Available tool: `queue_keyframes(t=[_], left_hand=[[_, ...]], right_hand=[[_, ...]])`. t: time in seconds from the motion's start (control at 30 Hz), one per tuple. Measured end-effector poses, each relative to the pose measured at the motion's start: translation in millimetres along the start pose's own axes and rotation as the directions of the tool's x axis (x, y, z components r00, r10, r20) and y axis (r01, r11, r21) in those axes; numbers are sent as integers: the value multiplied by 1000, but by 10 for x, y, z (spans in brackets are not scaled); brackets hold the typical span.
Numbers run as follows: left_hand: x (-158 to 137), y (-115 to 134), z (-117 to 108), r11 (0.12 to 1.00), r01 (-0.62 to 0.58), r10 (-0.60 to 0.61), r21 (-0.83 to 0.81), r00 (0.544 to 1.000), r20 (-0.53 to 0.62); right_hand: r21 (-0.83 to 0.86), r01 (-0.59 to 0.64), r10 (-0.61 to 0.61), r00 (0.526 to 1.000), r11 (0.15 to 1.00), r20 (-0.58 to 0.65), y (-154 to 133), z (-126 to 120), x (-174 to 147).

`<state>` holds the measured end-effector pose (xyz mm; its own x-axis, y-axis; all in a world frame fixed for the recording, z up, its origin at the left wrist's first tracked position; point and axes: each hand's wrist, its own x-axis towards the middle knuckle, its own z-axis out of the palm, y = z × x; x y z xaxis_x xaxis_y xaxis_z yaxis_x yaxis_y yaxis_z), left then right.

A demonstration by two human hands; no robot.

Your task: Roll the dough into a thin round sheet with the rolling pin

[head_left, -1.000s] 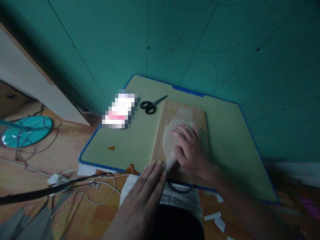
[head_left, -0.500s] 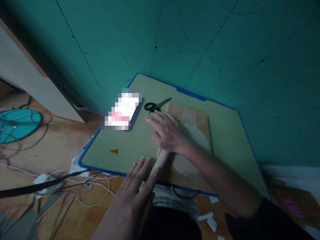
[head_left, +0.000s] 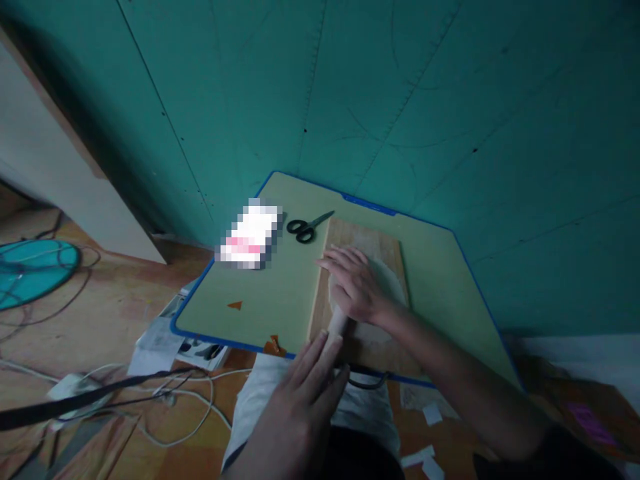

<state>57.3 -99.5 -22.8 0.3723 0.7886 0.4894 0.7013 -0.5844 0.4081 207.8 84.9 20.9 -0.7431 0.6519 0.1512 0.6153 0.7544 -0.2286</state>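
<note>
A pale rolling pin point(head_left: 339, 323) lies at a slant across a flat round sheet of dough point(head_left: 389, 279). The dough rests on a wooden board point(head_left: 363, 233), partly covered by my hands and forearm. My right hand point(head_left: 356, 283) is closed over the far part of the pin, its fingers long and reaching toward the board's left edge. Over the near end is my left hand point(head_left: 313, 380), its fingertips at the pin and its palm hiding that end. Black-handled scissors point(head_left: 306, 229) lie just beyond the board's left edge.
Board and scissors are on a small blue-edged table point(head_left: 450, 293) against a green wall point(head_left: 240, 87). A blurred bright phone-like thing point(head_left: 253, 235) lies at the left, with orange scraps point(head_left: 235, 305) nearer me. White cables point(head_left: 205, 407) run over the floor.
My hands and the rolling pin have moved over the dough toward the board's left side, and my left hand is closer to the right one. The whole view has also shifted.
</note>
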Motion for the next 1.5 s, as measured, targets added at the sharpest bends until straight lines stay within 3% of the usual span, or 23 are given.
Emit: queue_keyframes(t=[0.2, 0.3, 0.47, 0.6, 0.7, 0.9, 1.0, 1.13, 1.33, 1.5], left_hand=[[-196, -360, -173, 987, 107, -107, 122, 994, -10], [-227, -442, -270, 972, 151, -148, 181, 989, -32], [-101, -493, -437, 981, 67, -70, 181, 997, 12], [45, -614, -547, 977, 30, -35, 209, 999, 22], [173, -724, -577, 963, -30, 20, 267, 999, 41], [595, -705, -511, 937, -210, 185, 279, 976, 115], [838, -640, -451, 932, -244, 213, 269, 967, 141], [1071, -604, -351, 935, -263, 217, 239, 955, 203], [1233, -567, -191, 966, -196, 146, 167, 951, 272], [1310, -474, -99, 996, -81, 65, 28, 928, 367]], right_hand=[[0, -33, 33, 999, 999, -38, -275, 140, 619], [5, -53, 53, 995, 999, -86, -317, 170, 690], [11, -165, 164, 971, 986, -174, -304, 59, 111], [5, -140, 140, 985, 990, -104, -322, -102, -550], [-15, -180, 176, 971, 984, -162, -355, -119, -960], [106, -303, 320, 862, 947, -393, -540, 60, -1548], [184, -350, 395, 806, 919, -441, -657, 116, -1724], [230, -375, 440, 769, 898, -464, -756, 177, -1859], [309, -369, 476, 760, 877, -442, -844, 289, -2006], [457, -264, 466, 780, 850, -417, -986, 301, -2041]])
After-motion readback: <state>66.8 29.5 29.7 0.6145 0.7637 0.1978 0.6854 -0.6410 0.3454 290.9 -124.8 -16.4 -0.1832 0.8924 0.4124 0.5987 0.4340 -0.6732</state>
